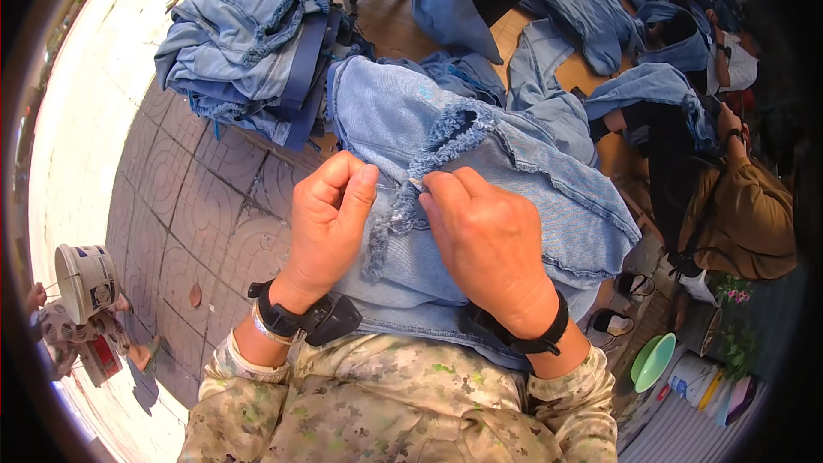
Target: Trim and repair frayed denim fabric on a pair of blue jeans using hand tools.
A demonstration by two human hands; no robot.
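Observation:
A light-blue denim garment lies spread over my lap, with a fluffy frayed band curling around a dark opening near its middle. My right hand is closed, its thumb and fingers pinched at this frayed edge. Just to the left, my left hand is raised beside the band, thumb pressed onto curled fingers. Whatever is between those fingers is too small or hidden to make out. Loose pale fibres hang along the lower part of the band.
A stack of folded denim stands at the far left, and more denim pieces lie on a board at the back. On the right sits a person in brown clothing. A green basin is at lower right, a white bucket at left.

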